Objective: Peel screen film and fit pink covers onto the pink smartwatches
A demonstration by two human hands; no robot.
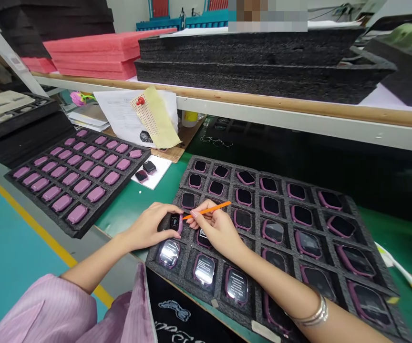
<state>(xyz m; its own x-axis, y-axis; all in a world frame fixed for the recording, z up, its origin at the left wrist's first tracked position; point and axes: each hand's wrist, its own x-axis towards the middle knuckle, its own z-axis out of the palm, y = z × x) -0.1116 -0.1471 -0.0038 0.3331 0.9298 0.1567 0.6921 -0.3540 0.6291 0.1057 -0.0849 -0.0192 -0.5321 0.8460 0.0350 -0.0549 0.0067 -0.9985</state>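
My left hand is closed around a small purple-cased device with a dark screen, tilted up at the near left of a black foam tray. My right hand pinches a thin orange stick, its tip touching the device's edge. The tray holds several more purple devices in pockets, some with lit or reflective screens.
A second black foam tray at the left holds several purple devices face down. Two loose devices lie on a white sheet. Papers lean behind. A shelf above carries black and pink foam stacks. The bench top is green.
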